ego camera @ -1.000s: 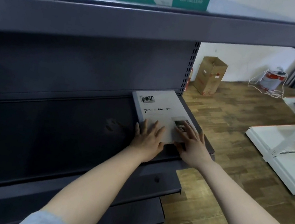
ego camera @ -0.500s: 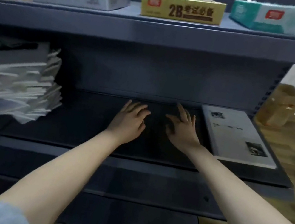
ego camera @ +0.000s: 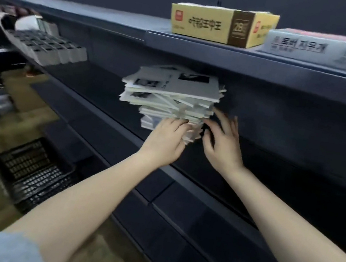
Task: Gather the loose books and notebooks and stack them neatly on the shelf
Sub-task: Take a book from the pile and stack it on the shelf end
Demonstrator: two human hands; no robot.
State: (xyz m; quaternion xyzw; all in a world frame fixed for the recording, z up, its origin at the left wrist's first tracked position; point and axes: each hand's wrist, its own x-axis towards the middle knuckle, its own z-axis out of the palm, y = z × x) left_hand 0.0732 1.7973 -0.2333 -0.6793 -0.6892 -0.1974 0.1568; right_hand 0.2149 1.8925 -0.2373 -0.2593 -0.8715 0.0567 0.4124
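Reaching forward from the lower edge of the view, two bare forearms extend toward a dark shelf (ego camera: 183,174); a pale blue sleeve (ego camera: 7,249) shows at the near end of the left arm. Left hand (ego camera: 167,140): fingers curled against the near lower face of a stack of notebooks (ego camera: 171,98), touching it; whether it actually grips the stack cannot be told. Right hand (ego camera: 223,143): fingers spread and part-bent, palm toward the stack's right side, fingertips at or just short of the lower notebooks; contact cannot be told; it holds nothing visible. The stack stands on the shelf directly beyond both hands; its pale covers are skewed, edges fanning out unevenly to the left and right; the top cover carries dark printed patches. Below and left of the left hand, a black mesh basket (ego camera: 32,173) lies on the wooden floor; its contents are not discernible. Farther left of the left hand, on the same shelf level, a row of grey booklets (ego camera: 47,48) lies overlapped. Above and beyond the right hand, on the upper shelf (ego camera: 260,65), a yellow carton (ego camera: 220,25) stands with its top open, contents hidden; just right of it lies a pale grey box (ego camera: 318,48), closed.
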